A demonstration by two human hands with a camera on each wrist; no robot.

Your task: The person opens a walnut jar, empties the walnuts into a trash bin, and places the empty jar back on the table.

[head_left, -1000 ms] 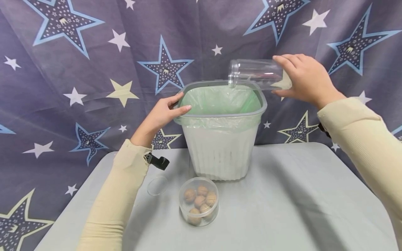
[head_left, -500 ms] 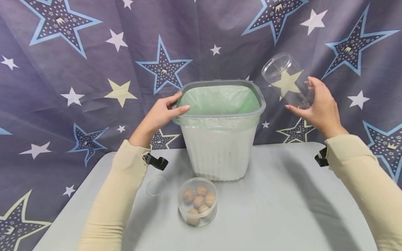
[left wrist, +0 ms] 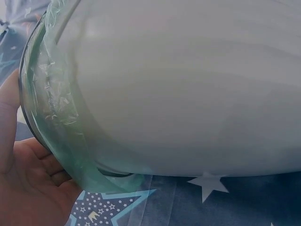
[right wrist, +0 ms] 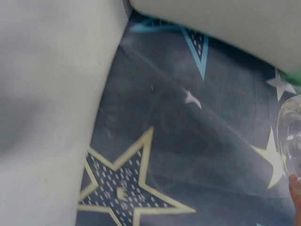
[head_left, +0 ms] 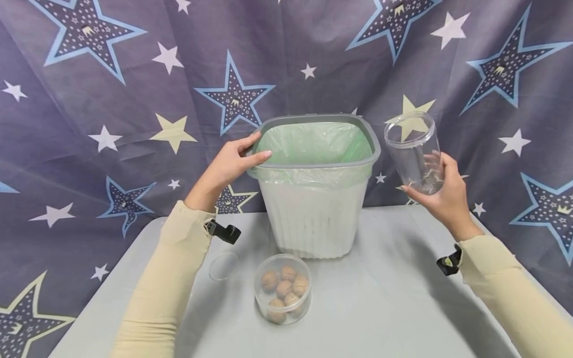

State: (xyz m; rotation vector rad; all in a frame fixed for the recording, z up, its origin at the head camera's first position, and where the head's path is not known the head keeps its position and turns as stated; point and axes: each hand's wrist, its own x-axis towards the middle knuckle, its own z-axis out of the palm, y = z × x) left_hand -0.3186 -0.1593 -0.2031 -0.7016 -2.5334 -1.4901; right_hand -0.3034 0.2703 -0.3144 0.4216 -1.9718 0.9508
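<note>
A dark blue cloth printed with stars (head_left: 134,74) hangs behind a light grey table (head_left: 403,308). At the far edge of the table, about in the middle, stands a white waste bin (head_left: 315,219) with a grey rim and a pale green plastic bag (head_left: 313,141) folded over this rim.

The left hand (head_left: 228,166) holds the left side of the bin's rim: the thumb lies on the top of the rim and the fingers are curled around its outside. In the left wrist view, the palm of the left hand (left wrist: 23,188) rests just under the rim, against the folded bag.

The right hand (head_left: 440,196) grips an empty clear plastic jar (head_left: 414,151) around its lower part. The jar stands upright in the air with its open mouth up, just beside the right side of the bin and apart from it, above the far right part of the table. In the right wrist view only a small piece of the jar (right wrist: 289,136) shows at the right edge.

Nearer to the front edge, in front of the bin, stands a second clear jar with walnuts (head_left: 283,288) inside, open on top. Its clear lid (head_left: 224,265) lies flat on the table just to the left of it, beside the left forearm. Both are well apart from the two hands.
</note>
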